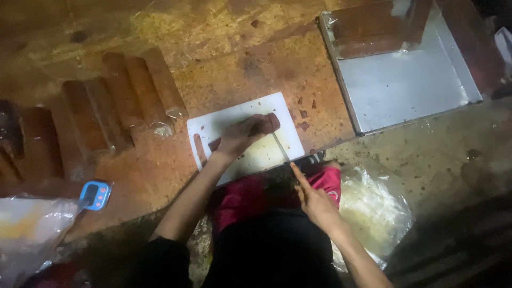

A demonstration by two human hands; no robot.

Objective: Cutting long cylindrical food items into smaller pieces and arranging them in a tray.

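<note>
My right hand (pixel 316 200) is closest to me and grips a knife (pixel 281 147) by its handle, the blade lying on the white cutting board (pixel 234 114). My left hand (pixel 240 136) is closed over a brown log (pixel 268 123) on that board; it looks soft and a bit sticky, so I hold it near the middle. Farther back, more brown logs (pixel 125 98) lie on the counter (pixel 240 58), and a metal tray (pixel 405 85) sits to the right.

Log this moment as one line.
left hand: holds brown log on white cutting board | right hand: holds knife
</note>
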